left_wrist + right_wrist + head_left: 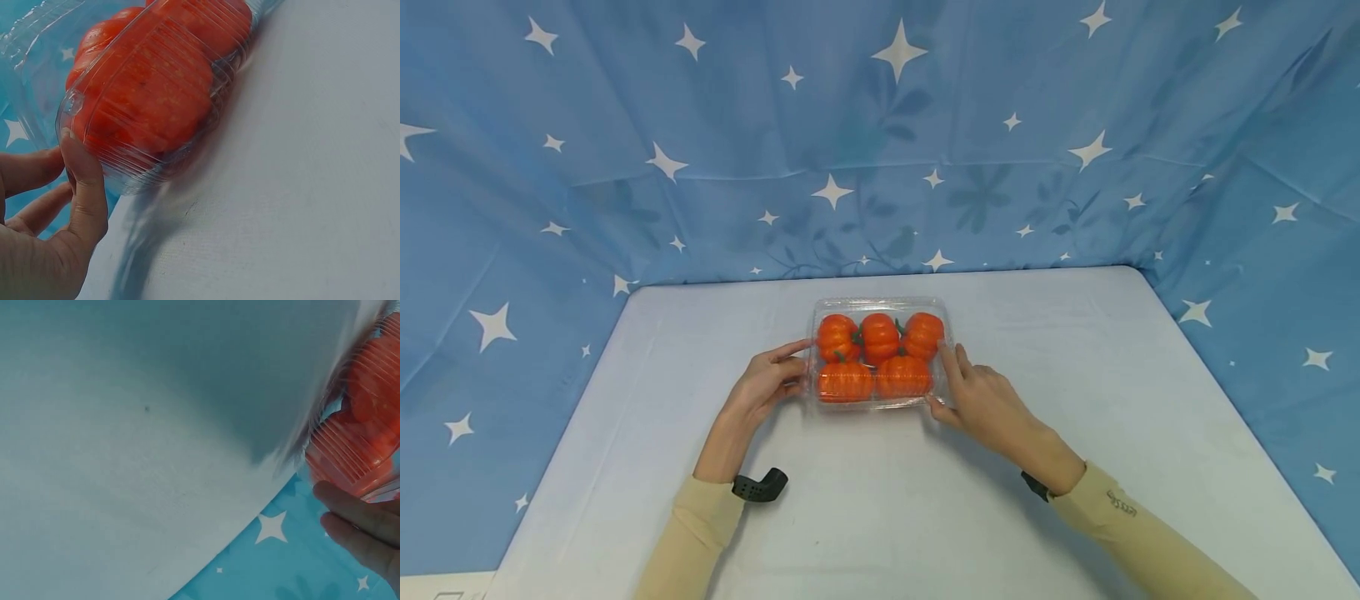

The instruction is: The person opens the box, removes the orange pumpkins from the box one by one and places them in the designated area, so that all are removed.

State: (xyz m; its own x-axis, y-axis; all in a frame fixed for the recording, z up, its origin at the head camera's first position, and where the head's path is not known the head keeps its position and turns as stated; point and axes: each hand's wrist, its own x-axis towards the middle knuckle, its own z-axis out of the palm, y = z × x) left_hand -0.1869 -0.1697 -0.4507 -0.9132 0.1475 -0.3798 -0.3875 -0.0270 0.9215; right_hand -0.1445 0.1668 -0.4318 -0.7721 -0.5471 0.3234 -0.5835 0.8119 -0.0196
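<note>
A clear plastic clamshell container [880, 407] sits toward the back of the white table. Several small orange pumpkins [880, 337] with green stems fill it in two rows. At its left side, my left hand [765, 383] pinches the edge; in the left wrist view the thumb [84, 165] presses the ribbed corner with fingers behind it. My right hand [988, 404] grips the right side, index finger along the wall and thumb at the front corner. Two fairly straight fingers [359, 519] show against that end in the right wrist view.
The white-covered table [880, 517] extends around the container to both sides and toward me. Blue curtains with white stars [880, 150] hang behind the table and along its sides. A dark band [760, 485] is on the left wrist.
</note>
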